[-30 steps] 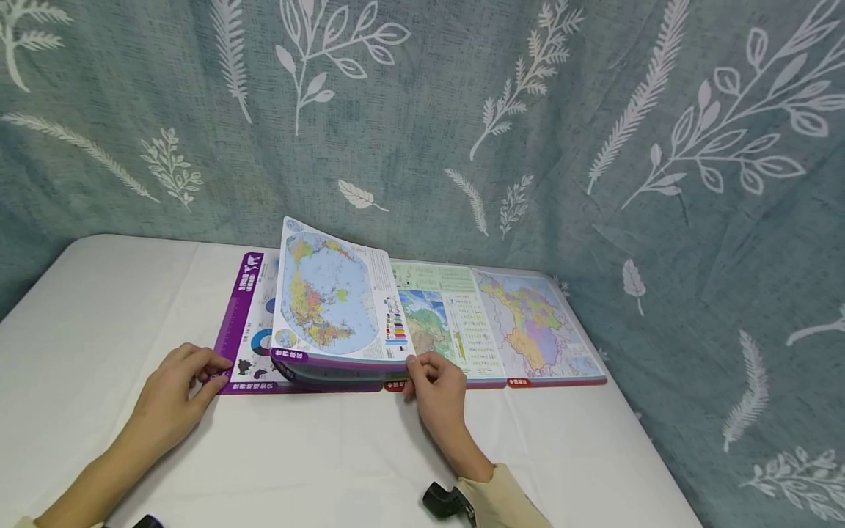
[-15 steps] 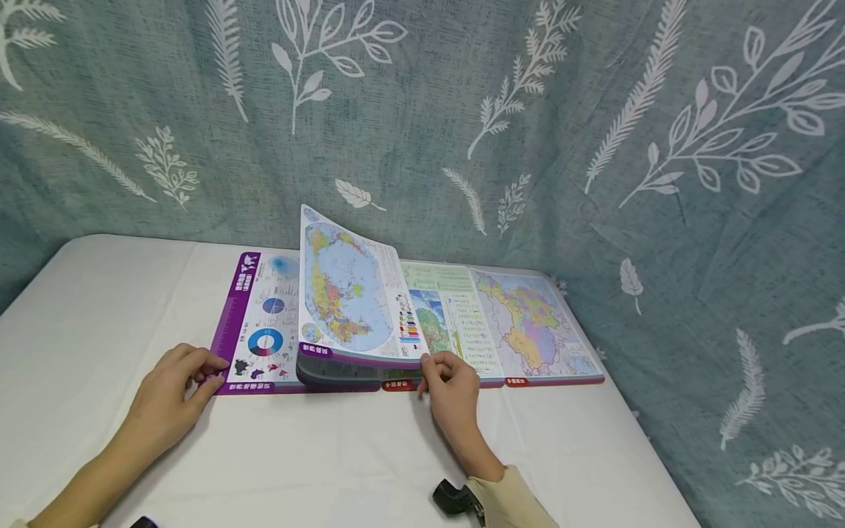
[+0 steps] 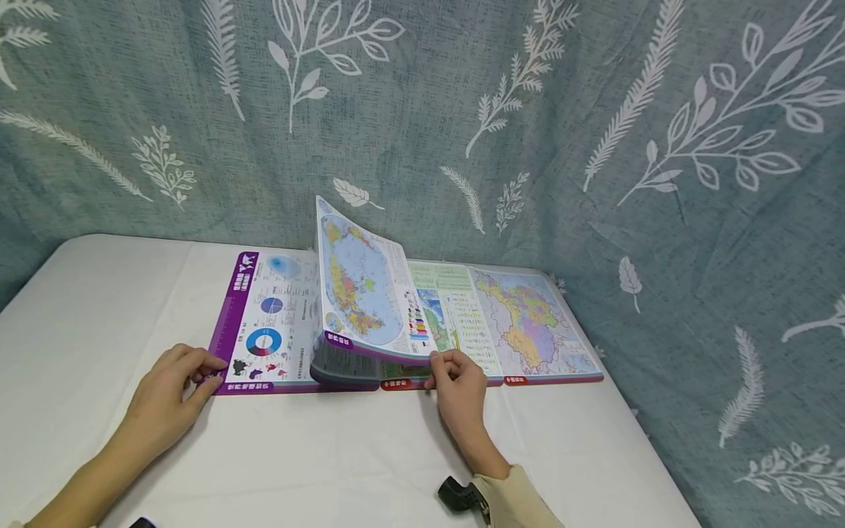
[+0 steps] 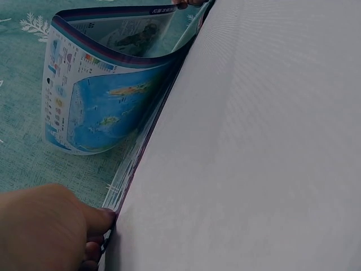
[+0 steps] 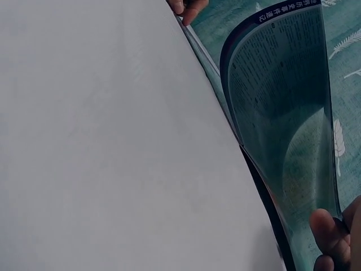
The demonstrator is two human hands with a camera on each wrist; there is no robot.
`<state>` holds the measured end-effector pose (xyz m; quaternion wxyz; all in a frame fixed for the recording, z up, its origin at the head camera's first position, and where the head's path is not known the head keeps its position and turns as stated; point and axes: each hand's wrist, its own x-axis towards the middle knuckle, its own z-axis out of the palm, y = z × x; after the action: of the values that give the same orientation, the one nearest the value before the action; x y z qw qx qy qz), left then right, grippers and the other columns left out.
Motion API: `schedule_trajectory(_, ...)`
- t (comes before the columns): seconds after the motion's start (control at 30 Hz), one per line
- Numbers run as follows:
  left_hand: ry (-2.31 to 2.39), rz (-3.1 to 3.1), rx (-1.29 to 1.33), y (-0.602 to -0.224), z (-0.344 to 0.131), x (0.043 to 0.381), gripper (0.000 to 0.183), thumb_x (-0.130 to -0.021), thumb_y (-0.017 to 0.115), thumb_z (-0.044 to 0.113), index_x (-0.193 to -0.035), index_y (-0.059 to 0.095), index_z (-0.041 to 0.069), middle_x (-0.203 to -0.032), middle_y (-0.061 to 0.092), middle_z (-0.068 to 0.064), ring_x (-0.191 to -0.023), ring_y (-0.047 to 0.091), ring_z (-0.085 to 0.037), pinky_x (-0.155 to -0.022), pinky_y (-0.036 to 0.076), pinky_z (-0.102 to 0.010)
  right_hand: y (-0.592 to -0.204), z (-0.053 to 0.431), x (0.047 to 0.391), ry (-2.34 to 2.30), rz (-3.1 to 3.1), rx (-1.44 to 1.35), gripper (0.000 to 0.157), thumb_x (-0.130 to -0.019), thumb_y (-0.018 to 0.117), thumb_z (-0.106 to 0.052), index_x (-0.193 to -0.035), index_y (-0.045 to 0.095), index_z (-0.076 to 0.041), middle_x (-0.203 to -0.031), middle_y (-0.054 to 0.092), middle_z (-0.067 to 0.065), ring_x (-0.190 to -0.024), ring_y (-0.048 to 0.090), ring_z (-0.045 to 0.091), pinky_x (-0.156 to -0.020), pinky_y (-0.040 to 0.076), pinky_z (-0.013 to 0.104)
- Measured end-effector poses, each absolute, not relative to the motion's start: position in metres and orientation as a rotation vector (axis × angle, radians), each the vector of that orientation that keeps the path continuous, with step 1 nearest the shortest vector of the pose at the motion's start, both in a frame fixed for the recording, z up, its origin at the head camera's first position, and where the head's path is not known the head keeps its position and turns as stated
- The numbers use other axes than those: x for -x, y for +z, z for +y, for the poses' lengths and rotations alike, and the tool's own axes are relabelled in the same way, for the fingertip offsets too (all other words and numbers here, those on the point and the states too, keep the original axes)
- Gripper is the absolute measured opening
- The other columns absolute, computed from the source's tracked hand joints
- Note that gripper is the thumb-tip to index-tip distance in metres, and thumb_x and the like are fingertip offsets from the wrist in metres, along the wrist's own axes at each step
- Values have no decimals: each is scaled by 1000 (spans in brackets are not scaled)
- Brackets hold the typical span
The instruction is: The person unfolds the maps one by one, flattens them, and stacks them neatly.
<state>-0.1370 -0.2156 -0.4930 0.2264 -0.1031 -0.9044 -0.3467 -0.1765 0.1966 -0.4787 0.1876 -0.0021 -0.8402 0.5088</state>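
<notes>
A long folding map [image 3: 284, 293] with purple and red labels lies spread out in the head view. At its front left corner my left hand [image 3: 168, 385] pinches the purple edge; the left wrist view has the thumb [image 4: 101, 220] on that edge. My right hand [image 3: 460, 389] grips the near right corner of a raised panel [image 3: 366, 279] printed with a world map. This panel curves up from the rest and stands tilted over the middle. In the right wrist view, thumb and fingers [image 5: 330, 237] hold its edge. Part of the map below is hidden by it.
A white cloth [image 3: 317, 455] covers the table under the map. Behind it hangs a green-blue curtain [image 3: 409, 125] with white leaf prints. A black device [image 3: 457, 495] sits at my right wrist, beside the beige sleeve [image 3: 518, 499].
My right hand has moved to the right with the raised panel's corner. The panel has shifted right and tilted up more, uncovering more of the left charts. My left hand stays at its corner.
</notes>
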Motion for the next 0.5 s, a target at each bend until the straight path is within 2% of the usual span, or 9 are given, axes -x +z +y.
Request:
schedule_trajectory(0.2,-939,-2488,290,-493,-216,137,21,-84,82,-4,-99,74,8,-93,60,-2,-83,47,-10,-69,37,-17,-480,205,178,1407,-2355,56,25,-103,69,-24,-82,72,-12,-56,66,-1,-49,55,13,-53,35,22)
schedule_trajectory(0.5,-942,-2494,287,-493,-218,137,21,-84,82,-4,-100,74,8,-93,60,-2,-83,47,-10,-69,38,-18,-480,223,183,1382,-2316,71,24,-102,70,-20,-81,72,-9,-56,67,3,-48,58,15,-53,37,21)
